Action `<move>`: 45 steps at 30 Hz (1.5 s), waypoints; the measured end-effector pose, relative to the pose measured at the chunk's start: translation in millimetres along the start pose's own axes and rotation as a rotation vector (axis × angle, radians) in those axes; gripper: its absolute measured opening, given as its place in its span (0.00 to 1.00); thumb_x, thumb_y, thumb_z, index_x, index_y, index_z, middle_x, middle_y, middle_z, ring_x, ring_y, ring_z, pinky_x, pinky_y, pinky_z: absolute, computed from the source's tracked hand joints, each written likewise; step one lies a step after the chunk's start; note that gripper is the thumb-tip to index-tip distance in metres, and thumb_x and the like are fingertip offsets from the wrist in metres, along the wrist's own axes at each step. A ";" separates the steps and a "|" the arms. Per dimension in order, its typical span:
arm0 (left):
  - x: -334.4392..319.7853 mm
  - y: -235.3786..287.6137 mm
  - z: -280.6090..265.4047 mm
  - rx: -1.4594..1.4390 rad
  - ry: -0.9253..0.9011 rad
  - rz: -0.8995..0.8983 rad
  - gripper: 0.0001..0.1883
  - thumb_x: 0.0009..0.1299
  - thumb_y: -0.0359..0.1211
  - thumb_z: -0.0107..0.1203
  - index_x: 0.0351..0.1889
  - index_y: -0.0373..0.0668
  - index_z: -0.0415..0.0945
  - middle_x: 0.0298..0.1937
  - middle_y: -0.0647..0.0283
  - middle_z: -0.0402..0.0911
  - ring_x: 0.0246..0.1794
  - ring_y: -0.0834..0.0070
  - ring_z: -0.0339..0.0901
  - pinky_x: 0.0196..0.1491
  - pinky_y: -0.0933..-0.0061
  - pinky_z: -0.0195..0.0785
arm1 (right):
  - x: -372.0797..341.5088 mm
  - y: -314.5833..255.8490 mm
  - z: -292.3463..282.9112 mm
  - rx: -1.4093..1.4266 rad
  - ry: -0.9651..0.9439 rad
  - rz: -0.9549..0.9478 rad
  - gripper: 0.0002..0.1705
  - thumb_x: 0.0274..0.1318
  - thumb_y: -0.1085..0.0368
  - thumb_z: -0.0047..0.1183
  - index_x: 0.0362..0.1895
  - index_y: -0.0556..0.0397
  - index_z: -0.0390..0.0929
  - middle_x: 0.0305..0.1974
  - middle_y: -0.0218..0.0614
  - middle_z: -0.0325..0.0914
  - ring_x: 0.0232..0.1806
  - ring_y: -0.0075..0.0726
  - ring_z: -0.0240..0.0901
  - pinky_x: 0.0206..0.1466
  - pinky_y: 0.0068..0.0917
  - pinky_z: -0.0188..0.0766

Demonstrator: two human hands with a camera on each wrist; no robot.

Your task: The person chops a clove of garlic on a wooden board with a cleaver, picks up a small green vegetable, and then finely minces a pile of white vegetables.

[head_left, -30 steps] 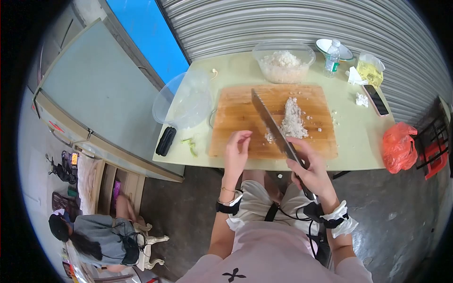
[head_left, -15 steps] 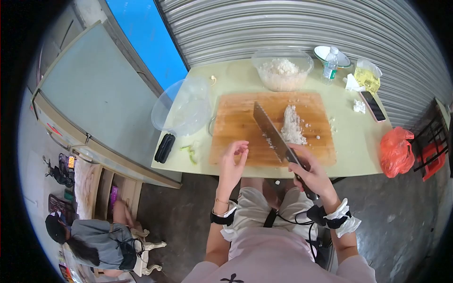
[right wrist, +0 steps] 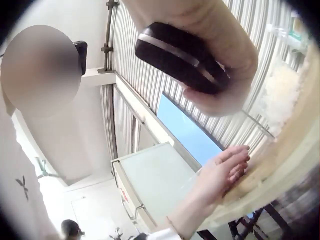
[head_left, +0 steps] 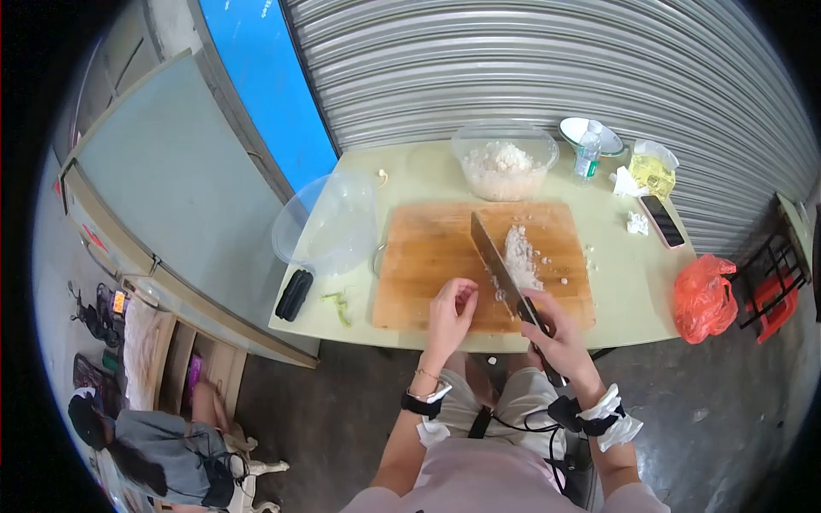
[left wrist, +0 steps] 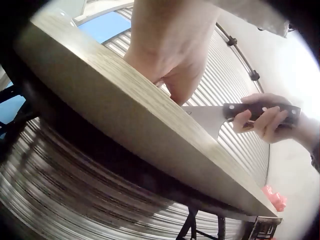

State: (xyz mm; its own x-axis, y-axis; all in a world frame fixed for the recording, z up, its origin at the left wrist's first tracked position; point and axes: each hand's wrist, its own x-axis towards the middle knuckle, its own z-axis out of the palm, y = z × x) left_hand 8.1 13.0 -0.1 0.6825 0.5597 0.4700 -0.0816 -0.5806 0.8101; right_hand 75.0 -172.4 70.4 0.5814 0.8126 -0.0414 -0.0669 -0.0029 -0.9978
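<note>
My right hand (head_left: 558,335) grips the dark handle of a large knife (head_left: 499,267), whose blade slants up and left over the wooden cutting board (head_left: 423,265). Right of the blade lies a heap of chopped white pieces (head_left: 519,258), with small bits scattered around. My left hand (head_left: 451,318) is at the board's front edge, left of the knife, its fingers loosely bent and holding nothing. In the left wrist view the knife handle (left wrist: 262,111) sits in the right hand's curled fingers. The right wrist view shows the handle's dark end (right wrist: 177,55).
Behind the board stands a clear tub (head_left: 505,184) of white pieces; an empty clear bowl (head_left: 329,227) is at left. A bottle (head_left: 587,154), phone (head_left: 661,221) and red bag (head_left: 704,299) are at right. A seated person (head_left: 162,453) is at lower left.
The table and everything on it sit lower in the head view. The blade tip has shifted slightly right over the board. My right hand still grips the knife, and my left hand remains empty.
</note>
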 end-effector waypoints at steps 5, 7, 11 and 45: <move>-0.9 -4.2 -3.9 -0.087 -0.002 -0.023 0.04 0.62 0.23 0.53 0.34 0.35 0.73 0.28 0.61 0.77 0.25 0.78 0.73 0.30 0.79 0.66 | -4.1 -19.3 3.1 0.043 0.020 0.042 0.26 0.58 0.73 0.44 0.61 0.47 0.58 0.31 0.33 0.66 0.11 0.18 0.60 0.11 0.18 0.56; -1.1 -1.1 -4.5 -0.102 -0.004 -0.028 0.04 0.62 0.23 0.53 0.34 0.35 0.73 0.28 0.61 0.76 0.25 0.78 0.73 0.30 0.79 0.66 | -5.1 -18.2 3.0 0.035 0.016 0.027 0.26 0.58 0.73 0.45 0.61 0.47 0.58 0.30 0.32 0.66 0.11 0.18 0.60 0.11 0.18 0.56; -3.8 1.1 -5.0 -0.080 -0.018 -0.023 0.03 0.62 0.23 0.53 0.34 0.35 0.73 0.28 0.61 0.76 0.25 0.78 0.73 0.30 0.79 0.66 | -9.9 -6.4 5.8 0.007 0.042 0.035 0.26 0.58 0.73 0.45 0.61 0.46 0.58 0.30 0.31 0.65 0.11 0.18 0.60 0.11 0.18 0.56; -0.7 -3.4 -5.7 -0.180 0.011 -0.014 0.03 0.63 0.24 0.53 0.33 0.35 0.73 0.29 0.61 0.77 0.28 0.76 0.74 0.34 0.78 0.67 | -21.9 -11.3 -54.8 -0.040 0.421 -0.033 0.26 0.56 0.74 0.45 0.60 0.50 0.61 0.24 0.30 0.65 0.10 0.17 0.58 0.09 0.17 0.52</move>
State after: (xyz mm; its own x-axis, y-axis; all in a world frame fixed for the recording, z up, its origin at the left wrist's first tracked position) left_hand 3.7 17.9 -1.2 0.6768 0.5741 0.4608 -0.2010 -0.4581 0.8659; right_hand 107.4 -222.1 79.7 0.8635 0.5039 -0.0194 -0.0163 -0.0104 -0.9998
